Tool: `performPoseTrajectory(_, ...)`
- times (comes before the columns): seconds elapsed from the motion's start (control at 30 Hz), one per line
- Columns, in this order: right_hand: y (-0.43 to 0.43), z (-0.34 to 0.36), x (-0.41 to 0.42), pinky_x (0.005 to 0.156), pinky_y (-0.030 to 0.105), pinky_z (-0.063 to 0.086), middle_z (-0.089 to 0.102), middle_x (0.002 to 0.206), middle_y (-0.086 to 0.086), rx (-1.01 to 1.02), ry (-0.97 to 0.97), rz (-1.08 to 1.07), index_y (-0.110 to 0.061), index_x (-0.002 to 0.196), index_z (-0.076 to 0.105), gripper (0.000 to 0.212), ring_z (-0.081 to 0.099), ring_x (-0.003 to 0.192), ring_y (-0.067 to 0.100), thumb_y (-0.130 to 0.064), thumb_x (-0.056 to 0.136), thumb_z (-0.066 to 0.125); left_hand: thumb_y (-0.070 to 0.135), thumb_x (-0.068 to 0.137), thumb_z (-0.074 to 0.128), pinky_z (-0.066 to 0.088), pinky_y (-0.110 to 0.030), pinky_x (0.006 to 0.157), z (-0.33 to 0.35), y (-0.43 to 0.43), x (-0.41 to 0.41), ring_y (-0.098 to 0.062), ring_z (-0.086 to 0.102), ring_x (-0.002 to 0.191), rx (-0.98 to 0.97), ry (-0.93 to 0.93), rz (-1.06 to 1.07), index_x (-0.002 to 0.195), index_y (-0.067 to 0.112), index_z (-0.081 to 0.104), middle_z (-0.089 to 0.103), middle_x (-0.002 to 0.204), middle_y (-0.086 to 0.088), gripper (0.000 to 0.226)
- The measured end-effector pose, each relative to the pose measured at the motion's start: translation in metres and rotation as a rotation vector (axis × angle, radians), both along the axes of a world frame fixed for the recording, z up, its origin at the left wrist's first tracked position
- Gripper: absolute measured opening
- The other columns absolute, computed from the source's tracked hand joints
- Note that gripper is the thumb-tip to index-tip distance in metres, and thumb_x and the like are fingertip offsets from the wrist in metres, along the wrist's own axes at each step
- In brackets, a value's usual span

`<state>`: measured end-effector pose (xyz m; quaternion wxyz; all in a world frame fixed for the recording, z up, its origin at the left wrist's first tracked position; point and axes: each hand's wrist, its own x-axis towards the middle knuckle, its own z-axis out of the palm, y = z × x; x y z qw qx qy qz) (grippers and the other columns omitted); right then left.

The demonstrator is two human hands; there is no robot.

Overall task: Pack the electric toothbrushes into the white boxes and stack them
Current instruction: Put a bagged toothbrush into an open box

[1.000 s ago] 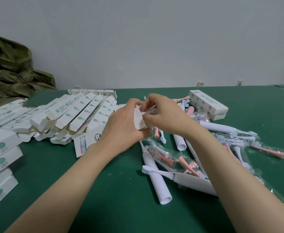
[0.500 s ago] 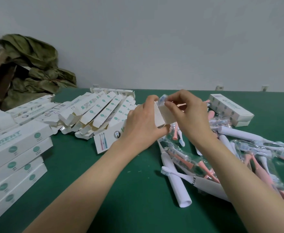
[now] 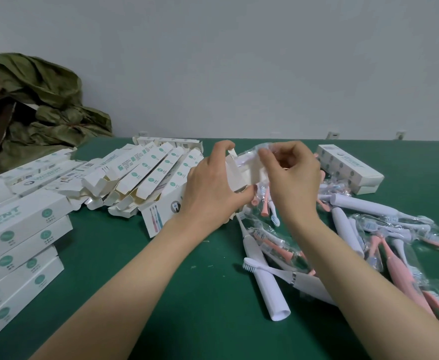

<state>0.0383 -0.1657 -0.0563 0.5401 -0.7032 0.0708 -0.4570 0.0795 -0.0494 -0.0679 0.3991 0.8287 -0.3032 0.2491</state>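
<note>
My left hand (image 3: pixel 210 188) grips a white box (image 3: pixel 244 175) at its open end, above the green table. My right hand (image 3: pixel 291 175) pinches a clear plastic packet (image 3: pixel 249 154) at the box's mouth; what the packet holds is hard to tell. Loose white and pink electric toothbrushes (image 3: pixel 262 276) and bagged brush heads (image 3: pixel 273 245) lie in a pile under and to the right of my right arm. A row of open, unfilled white boxes (image 3: pixel 145 175) lies to the left of my hands. Closed white boxes (image 3: pixel 18 250) are stacked at the left edge.
Two more closed white boxes (image 3: pixel 348 167) sit stacked at the back right. A crumpled olive-green cloth (image 3: pixel 46 105) over a brown carton fills the back left corner. Bare green table (image 3: pixel 192 294) shows between my forearms. A grey wall stands behind.
The view has swung left, showing more of the stacked boxes. My right hand now pinches a clear packet at the box mouth instead of its flap. My left hand keeps its grip.
</note>
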Motion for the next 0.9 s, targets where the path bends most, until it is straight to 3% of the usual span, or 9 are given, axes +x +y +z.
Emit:
performPoseTrajectory(0.13,0.008,-0.001,-0.003,0.063,0.008,0.038,0.066,0.073,-0.013,-0.374,0.098,0.085,-0.016,0.079,0.069,0.007,0.053,0.065,-0.002,-0.010,0.081,0.068,0.037,0.066,0.078,0.042,-0.037,0.080,-0.001,-0.002,0.001,-0.027,0.054,0.099,-0.030,0.029,0.002,0.126,0.020,0.042,0.059,0.112,-0.002,0.072)
performPoseTrajectory(0.23,0.004,0.006,-0.004,0.069,0.021,0.033,0.069,0.084,-0.005,-0.632,0.169,0.049,-0.017,0.094,0.073,0.014,0.047,0.080,0.013,-0.015,0.089,0.061,0.038,0.066,0.076,0.041,-0.035,0.082,-0.001,-0.001,0.002,-0.026,0.054,0.102,-0.045,0.029,0.003,0.127,0.021,0.042,0.059,0.115,-0.002,0.073)
performPoseTrajectory(0.33,0.000,0.009,-0.003,0.073,0.020,0.023,0.054,0.095,-0.001,-0.760,0.234,0.095,-0.020,0.107,0.072,0.025,0.034,0.094,0.017,-0.011,0.092,0.054,0.033,0.066,0.078,0.043,-0.037,0.085,0.001,0.001,0.003,-0.028,0.053,0.106,-0.039,0.025,-0.009,0.129,0.019,0.042,0.058,0.119,-0.003,0.073)
performPoseTrajectory(0.47,-0.009,0.007,0.000,0.070,0.004,0.027,0.049,0.089,-0.007,-0.475,0.221,0.065,-0.025,0.102,0.069,0.019,0.042,0.083,0.007,-0.017,0.085,0.066,0.040,0.063,0.078,0.041,-0.038,0.091,-0.001,0.002,0.004,-0.021,0.048,0.110,0.051,0.037,-0.053,0.132,0.021,0.037,0.052,0.124,0.001,0.083)
performPoseTrajectory(0.53,-0.012,0.004,0.001,0.063,0.008,0.031,0.050,0.084,-0.010,-0.281,0.202,0.084,-0.030,0.091,0.064,0.018,0.042,0.070,0.000,-0.021,0.079,0.074,0.044,0.060,0.080,0.035,-0.033,0.093,-0.004,0.002,0.005,-0.017,0.043,0.113,0.127,0.041,-0.058,0.135,0.025,0.032,0.048,0.127,0.004,0.091)
performPoseTrajectory(0.7,-0.003,-0.004,0.004,0.057,0.015,0.031,0.051,0.073,-0.011,-0.202,0.246,0.182,-0.027,0.068,0.058,0.023,0.038,0.057,0.000,-0.014,0.076,0.075,0.044,0.058,0.082,0.020,-0.026,0.090,-0.007,0.000,0.007,-0.017,0.036,0.121,0.238,0.027,-0.081,0.141,0.024,0.025,0.042,0.132,0.002,0.103)
performPoseTrajectory(0.83,0.000,-0.010,0.007,0.059,0.015,0.034,0.050,0.076,-0.011,-0.119,0.304,0.224,-0.022,0.080,0.050,0.026,0.042,0.066,0.004,-0.007,0.076,0.071,0.029,0.061,0.086,0.022,-0.035,0.102,-0.008,0.000,0.008,-0.021,0.027,0.131,0.389,0.041,-0.105,0.146,0.024,0.015,0.034,0.137,-0.002,0.111)
performPoseTrajectory(0.9,-0.003,-0.009,0.007,0.064,0.024,0.038,0.050,0.076,-0.007,0.006,0.319,0.271,-0.024,0.083,0.052,0.026,0.045,0.069,0.013,-0.010,0.076,0.073,0.025,0.066,0.083,0.024,-0.036,0.104,-0.006,0.003,0.008,-0.021,0.029,0.130,0.393,0.041,-0.149,0.145,0.022,0.017,0.034,0.135,-0.001,0.103)
